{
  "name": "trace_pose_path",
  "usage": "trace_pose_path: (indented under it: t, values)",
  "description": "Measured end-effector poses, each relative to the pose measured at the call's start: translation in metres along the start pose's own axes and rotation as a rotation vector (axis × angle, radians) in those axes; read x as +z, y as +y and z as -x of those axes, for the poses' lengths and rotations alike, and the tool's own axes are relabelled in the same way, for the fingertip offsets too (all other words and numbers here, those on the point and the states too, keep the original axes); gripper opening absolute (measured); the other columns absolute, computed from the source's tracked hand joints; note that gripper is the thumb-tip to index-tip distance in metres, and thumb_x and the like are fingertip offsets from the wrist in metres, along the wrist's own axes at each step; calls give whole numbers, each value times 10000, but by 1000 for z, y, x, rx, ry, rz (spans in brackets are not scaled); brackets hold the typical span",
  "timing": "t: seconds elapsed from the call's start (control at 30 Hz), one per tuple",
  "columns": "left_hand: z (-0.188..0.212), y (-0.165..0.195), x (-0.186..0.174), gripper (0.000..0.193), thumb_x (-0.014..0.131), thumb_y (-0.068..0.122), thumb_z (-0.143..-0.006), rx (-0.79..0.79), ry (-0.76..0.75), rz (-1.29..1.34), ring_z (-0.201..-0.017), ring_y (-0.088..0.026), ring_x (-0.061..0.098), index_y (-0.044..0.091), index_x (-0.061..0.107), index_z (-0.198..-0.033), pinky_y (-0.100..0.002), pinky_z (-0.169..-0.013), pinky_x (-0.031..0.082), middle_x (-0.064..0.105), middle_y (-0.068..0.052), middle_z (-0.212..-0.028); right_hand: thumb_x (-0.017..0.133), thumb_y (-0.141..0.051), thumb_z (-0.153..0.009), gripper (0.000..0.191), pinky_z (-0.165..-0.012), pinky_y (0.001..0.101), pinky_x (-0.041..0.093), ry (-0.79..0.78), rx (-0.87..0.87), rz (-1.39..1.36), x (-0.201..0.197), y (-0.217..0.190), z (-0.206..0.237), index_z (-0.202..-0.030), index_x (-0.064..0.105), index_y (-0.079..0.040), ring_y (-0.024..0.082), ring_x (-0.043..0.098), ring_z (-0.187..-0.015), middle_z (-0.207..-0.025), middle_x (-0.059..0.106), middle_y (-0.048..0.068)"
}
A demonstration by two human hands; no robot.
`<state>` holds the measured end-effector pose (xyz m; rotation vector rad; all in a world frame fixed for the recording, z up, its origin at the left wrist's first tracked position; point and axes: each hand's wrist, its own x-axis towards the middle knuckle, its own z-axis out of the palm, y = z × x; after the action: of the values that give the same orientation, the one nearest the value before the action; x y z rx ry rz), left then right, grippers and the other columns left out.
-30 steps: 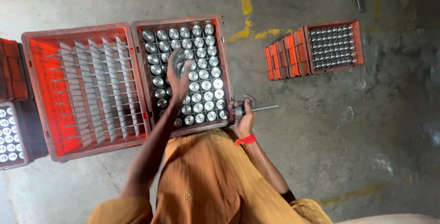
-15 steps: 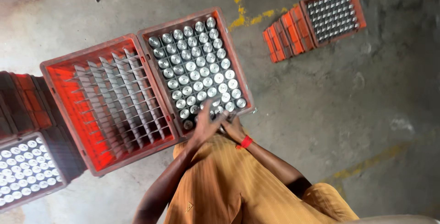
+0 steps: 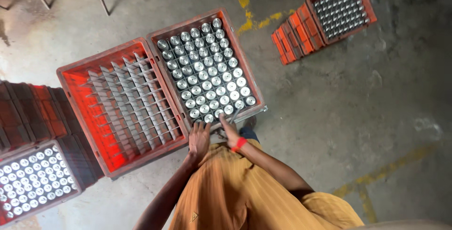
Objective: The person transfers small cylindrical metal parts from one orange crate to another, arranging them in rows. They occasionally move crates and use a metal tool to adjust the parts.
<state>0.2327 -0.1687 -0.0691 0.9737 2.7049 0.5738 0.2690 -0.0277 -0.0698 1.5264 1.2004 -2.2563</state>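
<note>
A worker's left hand point(image 3: 199, 140) rests open, empty, at the near edge of a full crate point(image 3: 249, 77) of metal cylinders point(image 3: 205, 75); the right hand point(image 3: 230, 130) grips a thin rod point(image 3: 233, 115). Left of it, the divider crate point(image 3: 70, 89) holds none.
</note>
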Motion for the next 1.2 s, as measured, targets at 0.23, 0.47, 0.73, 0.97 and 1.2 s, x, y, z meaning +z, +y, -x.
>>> trace_pose_path:
  t: [0.23,0.47,0.73,0.97,1.2]
  values:
    - [-25,27,-6,361,678,10,-821,-292,-1,-7,-977,-364,685,126,728,-1160,-431,-820,587,675,-213,-1092,791,-264,-856,231,-430,271,468,-57,-99,-38,10,-29,21,-814,701,-55,132,614,-492,-654,662,37]
    - [-53,170,66,355,711,62,-728,-317,122,61,-970,-372,698,70,665,-1080,-472,-786,581,723,-164,-1056,823,-222,-802,226,-380,267,379,-171,-270,314,-119,-108,8,-748,686,-51,111,534,-434,-619,626,14]
    - [-109,176,65,298,682,212,-957,-527,90,-444,-1128,-279,673,53,671,-1209,-426,-923,558,695,-130,-1184,768,-316,-733,335,-638,286,573,-471,-429,1007,-221,-285,-54,-974,772,-84,133,736,-713,-842,784,24]
    - [-68,128,57,604,695,436,-993,-1201,504,390,-1132,-450,598,19,592,-1417,-555,-939,462,604,-272,-1303,776,-523,-619,608,-807,477,561,-297,-529,1776,-204,-360,-109,-1010,761,-57,368,731,-932,-1000,753,189]
    - [-57,126,84,484,679,393,-1119,-1492,437,829,-769,-220,584,-91,683,-1114,-388,-678,467,633,-150,-855,760,-568,-656,636,-816,462,561,-561,-576,1856,-210,-374,-162,-1001,739,-33,358,716,-933,-1022,739,194]
